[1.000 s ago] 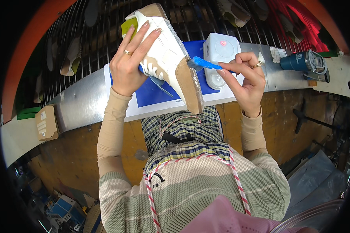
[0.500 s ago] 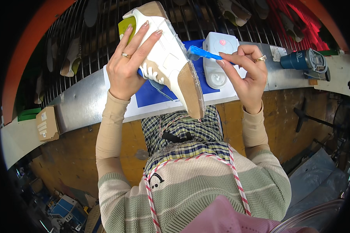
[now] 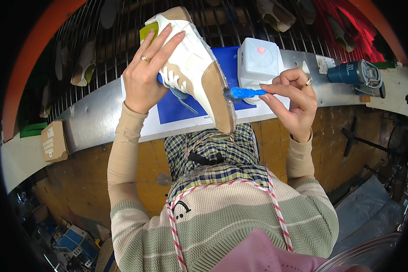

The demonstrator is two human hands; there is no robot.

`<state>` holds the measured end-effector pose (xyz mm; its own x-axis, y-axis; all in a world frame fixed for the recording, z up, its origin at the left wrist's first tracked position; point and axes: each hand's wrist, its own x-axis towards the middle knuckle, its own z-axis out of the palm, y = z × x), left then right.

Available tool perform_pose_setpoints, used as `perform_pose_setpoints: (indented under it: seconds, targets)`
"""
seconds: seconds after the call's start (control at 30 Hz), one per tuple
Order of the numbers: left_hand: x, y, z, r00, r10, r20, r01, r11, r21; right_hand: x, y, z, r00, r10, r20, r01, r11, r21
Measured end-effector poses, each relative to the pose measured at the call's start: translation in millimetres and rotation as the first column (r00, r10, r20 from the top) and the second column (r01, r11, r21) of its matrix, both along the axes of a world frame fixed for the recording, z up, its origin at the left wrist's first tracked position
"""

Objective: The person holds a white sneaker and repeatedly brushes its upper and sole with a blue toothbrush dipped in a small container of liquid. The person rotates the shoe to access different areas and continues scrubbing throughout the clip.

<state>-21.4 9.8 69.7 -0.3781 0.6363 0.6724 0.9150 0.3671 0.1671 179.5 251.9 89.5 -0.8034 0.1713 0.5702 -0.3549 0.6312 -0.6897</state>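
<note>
Right fingers (image 3: 285, 91) pinch blue brush (image 3: 246, 93).

Our left forearm (image 3: 126, 145) and right forearm (image 3: 300, 158) reach up in front of us, well apart. Our left hand (image 3: 144, 77) shows its back, its fingers (image 3: 170, 51) long, slightly parted and slanting up to the right in a spread grip, its thumb hidden. Our right hand (image 3: 298, 105) sits lower and tips leftward, thumb (image 3: 276, 107) and forefinger (image 3: 286, 92) closed in a pinch, the other fingers bent above.
</note>
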Motion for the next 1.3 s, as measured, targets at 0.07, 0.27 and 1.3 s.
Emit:
perform_pose_setpoints:
  seconds: [0.07,0.27,1.3]
  targets:
    - [0,-1,-1,0.999,0.014,0.034,-0.013,1.0,-0.019,2,0,1,1.0,0.023,-0.004,-0.023,1.0,-0.003]
    - [-1,-6,-2,0.989,0.007,0.145,0.002,0.998,-0.062,4,-3,6,0.999,0.025,-0.048,-0.025,1.0,0.014]
    - [24,-22,-29,0.141,-0.117,0.983,0.531,0.847,0.025,-34,2,23,0.97,0.226,-0.083,-0.224,0.974,0.036]
